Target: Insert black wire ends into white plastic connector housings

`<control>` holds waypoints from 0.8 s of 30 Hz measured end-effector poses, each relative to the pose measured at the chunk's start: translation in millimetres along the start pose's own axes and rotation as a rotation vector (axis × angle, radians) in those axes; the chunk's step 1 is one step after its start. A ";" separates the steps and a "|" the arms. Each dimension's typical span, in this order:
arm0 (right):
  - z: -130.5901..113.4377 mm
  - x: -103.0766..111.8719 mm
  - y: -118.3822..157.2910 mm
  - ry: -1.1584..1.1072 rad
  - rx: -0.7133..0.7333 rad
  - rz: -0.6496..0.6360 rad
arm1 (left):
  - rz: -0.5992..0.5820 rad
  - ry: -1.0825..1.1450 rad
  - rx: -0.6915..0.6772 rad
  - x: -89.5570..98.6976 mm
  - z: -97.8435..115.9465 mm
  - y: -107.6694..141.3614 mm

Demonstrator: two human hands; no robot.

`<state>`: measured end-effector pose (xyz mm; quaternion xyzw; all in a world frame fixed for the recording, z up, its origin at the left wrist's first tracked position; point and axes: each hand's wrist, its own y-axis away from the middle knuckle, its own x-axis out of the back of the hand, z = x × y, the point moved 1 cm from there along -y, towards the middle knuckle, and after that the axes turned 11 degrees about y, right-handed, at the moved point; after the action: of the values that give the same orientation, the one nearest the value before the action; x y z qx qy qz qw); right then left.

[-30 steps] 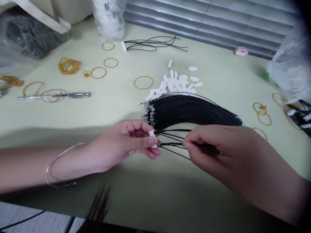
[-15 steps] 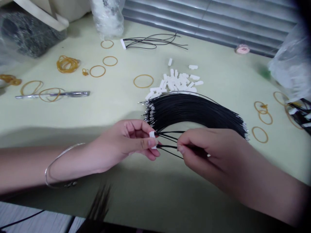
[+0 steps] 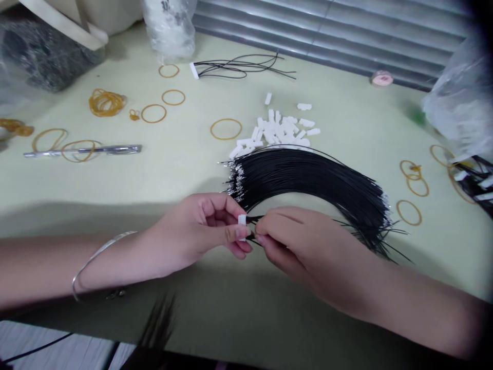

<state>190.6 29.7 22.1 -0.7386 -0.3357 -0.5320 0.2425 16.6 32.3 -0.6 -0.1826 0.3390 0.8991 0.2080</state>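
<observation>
Between the thumb and fingers of my left hand [image 3: 210,226] is a small white connector housing [image 3: 242,221]. Black wires [image 3: 252,219] come out of its right side. My right hand [image 3: 300,241] is closed around these wires close to the housing, and their loose ends stick out beyond the hand at the right. Behind both hands lies a thick bundle of black wires [image 3: 296,172] with metal terminals at its ends. A pile of white connector housings [image 3: 281,131] sits just past the bundle.
A wired connector [image 3: 194,70] lies at the back. Rubber bands [image 3: 226,129] are scattered about, with a tangled clump [image 3: 106,103] and a pen [image 3: 119,149] at left. Plastic bags [image 3: 169,31] stand along the back, a tape roll [image 3: 382,78] by the shutter. More wired connectors [image 3: 477,180] lie far right.
My right hand has slid left along the wires, closer to the connector housing. The wires' loose ends now show to its right. My left hand keeps its pinch, nearly in place.
</observation>
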 end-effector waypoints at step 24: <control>56.7 16.3 -14.9 0.019 -0.046 0.455 | -0.157 0.037 0.017 7.6 -2.2 -2.4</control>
<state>218.1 84.0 19.6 -0.7955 -0.1459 -0.4782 0.3424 11.8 34.3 -7.1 -0.2236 0.3349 0.8737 0.2729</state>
